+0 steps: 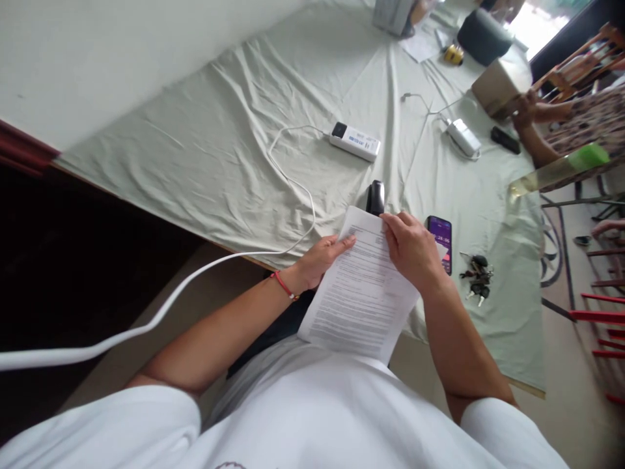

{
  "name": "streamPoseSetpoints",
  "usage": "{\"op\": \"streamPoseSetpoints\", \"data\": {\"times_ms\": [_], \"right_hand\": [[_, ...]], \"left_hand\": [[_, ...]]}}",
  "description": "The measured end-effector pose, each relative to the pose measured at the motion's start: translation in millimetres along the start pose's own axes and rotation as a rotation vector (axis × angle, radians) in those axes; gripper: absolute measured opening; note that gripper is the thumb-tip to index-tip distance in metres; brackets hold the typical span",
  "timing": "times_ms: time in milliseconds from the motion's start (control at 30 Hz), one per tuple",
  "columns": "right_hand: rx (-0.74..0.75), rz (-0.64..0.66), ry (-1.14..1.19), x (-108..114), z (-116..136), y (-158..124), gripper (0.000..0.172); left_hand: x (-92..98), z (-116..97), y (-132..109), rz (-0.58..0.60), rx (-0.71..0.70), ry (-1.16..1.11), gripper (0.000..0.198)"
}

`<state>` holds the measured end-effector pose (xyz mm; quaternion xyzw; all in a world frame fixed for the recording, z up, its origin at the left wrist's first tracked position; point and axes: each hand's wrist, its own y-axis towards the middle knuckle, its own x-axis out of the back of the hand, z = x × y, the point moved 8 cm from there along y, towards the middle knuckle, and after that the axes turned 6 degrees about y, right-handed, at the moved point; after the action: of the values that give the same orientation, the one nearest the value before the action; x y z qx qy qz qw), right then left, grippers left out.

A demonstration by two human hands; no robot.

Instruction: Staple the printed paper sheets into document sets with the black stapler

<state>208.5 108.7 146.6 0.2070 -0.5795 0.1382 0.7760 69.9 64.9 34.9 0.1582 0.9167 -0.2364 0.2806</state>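
White printed paper (356, 296) is held over the near edge of the desk (219, 176), which carries a pale green cloth. The left hand (319, 260) grips its left edge, thumb on top. The right hand (411, 246) grips its top right corner. A glossy black stapler-shaped tool (375, 197) meets the top edge; from where I stand, I cannot tell whether it encloses the paper. Beside the right hand lies a dark smartphone with a lit purple screen (440, 228), then a bunch of black-headed keys (480, 277). Beyond the tool rests a white rectangular power bank (355, 141).
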Motion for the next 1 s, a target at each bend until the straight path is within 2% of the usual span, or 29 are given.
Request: {"op": "streamPoseSetpoints", "data": {"times_ms": [67, 133, 233, 333, 433, 533, 667, 800, 867, 1000], "right_hand": [[-0.033, 0.037, -0.006, -3.1, -3.9, 1.6, 0.040], [-0.025, 0.017, -0.009, -2.7, -2.5, 4.5, 0.040], [0.089, -0.054, -0.009, 0.2, 12.8, 10.7, 0.046], [0.253, 0.010, -0.029, -6.7, 34.1, 17.3, 0.056], [0.309, 0.061, -0.054, -10.7, 43.6, 23.5, 0.049], [0.294, 0.039, -0.062, -8.2, 43.6, 28.1, 0.042], [0.310, 0.042, -0.054, -7.6, 41.9, 29.2, 0.036], [0.169, -0.050, -0.036, 1.6, 26.9, 31.4, 0.039], [0.102, 0.002, -0.038, -3.2, 20.9, 31.5, 0.039], [0.043, 0.113, -0.048, -15.7, 17.8, 30.4, 0.043]], "left_hand": [[-2.2, -2.9, 5.9, -0.009, 0.006, 0.018, 0.047], [-3.5, -6.6, 11.2, -0.020, -0.002, 0.061, 0.050], [-4.7, -10.4, 16.6, -0.031, -0.020, 0.164, 0.050], [-3.0, -10.3, 19.4, -0.065, -0.043, 0.264, 0.048], [-4.1, -7.4, 20.7, -0.047, -0.059, 0.283, 0.046], [-8.0, -5.2, 20.8, 0.007, -0.062, 0.272, 0.045], [-8.1, -5.0, 20.9, 0.002, -0.059, 0.251, 0.044], [-10.7, -1.7, 22.4, 0.037, -0.058, 0.172, 0.051], [-10.6, -0.5, 23.3, 0.033, -0.065, 0.141, 0.053], [-12.3, -3.0, 24.0, 0.038, -0.118, 0.112, 0.041]]}}
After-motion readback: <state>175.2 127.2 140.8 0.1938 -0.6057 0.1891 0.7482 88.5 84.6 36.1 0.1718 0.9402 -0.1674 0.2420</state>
